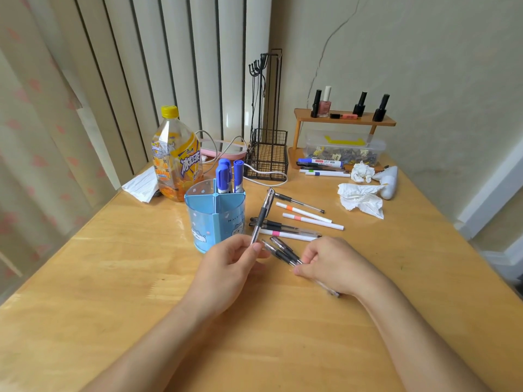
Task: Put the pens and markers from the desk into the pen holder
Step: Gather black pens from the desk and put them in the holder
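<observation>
A blue divided pen holder (209,222) stands mid-desk with three blue markers (229,175) upright in its back compartments. My left hand (229,267) pinches a black gel pen (263,215) by its lower end, the pen tilted up just right of the holder. My right hand (334,264) rests on the desk, fingers closed around two black gel pens (283,251) that stick out toward the holder. Several more pens and white markers (300,222) lie loose behind my hands. Another group of pens and markers (322,166) lies by the wooden rack.
An orange drink bottle (175,162) stands left of the holder. A black wire basket (266,162) with a white cable, crumpled tissues (360,198), a clear box of clips (343,149) and a wooden rack (343,118) with nail polish bottles fill the back. The wall is right.
</observation>
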